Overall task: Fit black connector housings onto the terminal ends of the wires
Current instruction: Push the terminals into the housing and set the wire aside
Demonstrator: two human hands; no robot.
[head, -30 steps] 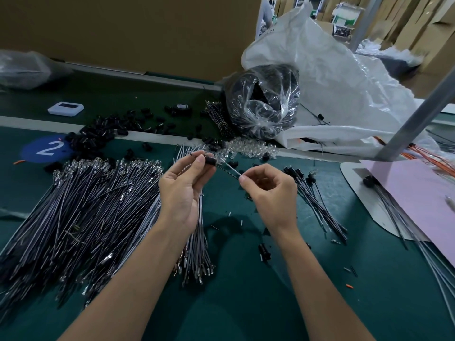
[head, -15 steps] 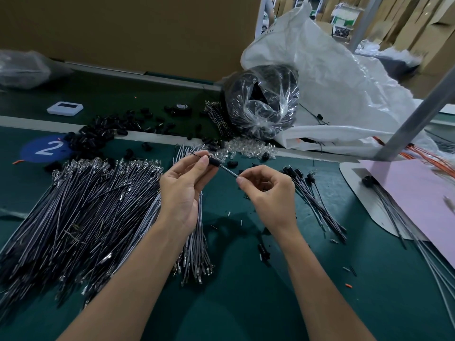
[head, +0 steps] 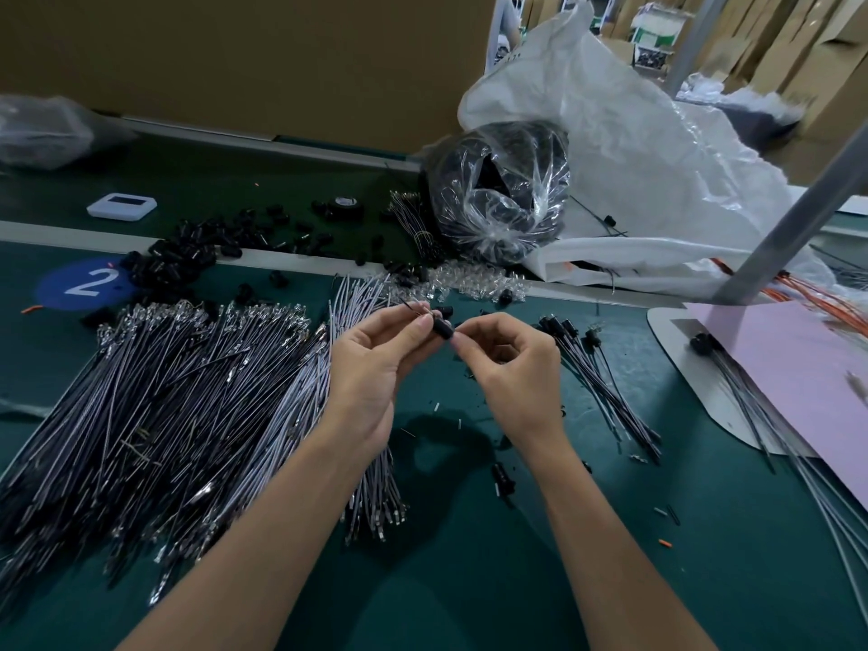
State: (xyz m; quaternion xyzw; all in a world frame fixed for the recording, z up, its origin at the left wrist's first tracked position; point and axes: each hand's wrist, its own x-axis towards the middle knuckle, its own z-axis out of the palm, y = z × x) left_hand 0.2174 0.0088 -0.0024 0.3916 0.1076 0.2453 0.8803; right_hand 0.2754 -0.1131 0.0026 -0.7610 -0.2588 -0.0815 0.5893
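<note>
Showing the black connector housing [head: 441, 327] held just right of the terminal-wire pile [head: 188, 392], long axis slanting upper-left to lower-right, my left hand [head: 375, 368] pinching its far end, my right hand [head: 514, 368] its near end.

At the centre of the view, above the green bench [head: 469, 580], the left hand [head: 371, 364] and right hand [head: 512, 368] pinch one black connector housing [head: 443, 327] between their fingertips. A thin wire [head: 407, 304] pokes out toward 10 o'clock. Bare wires [head: 164, 392] are heaped at 9 o'clock, fitted wires [head: 596, 368] lie at 3 o'clock, and loose housings [head: 188, 256] are scattered at 10 o'clock.
</note>
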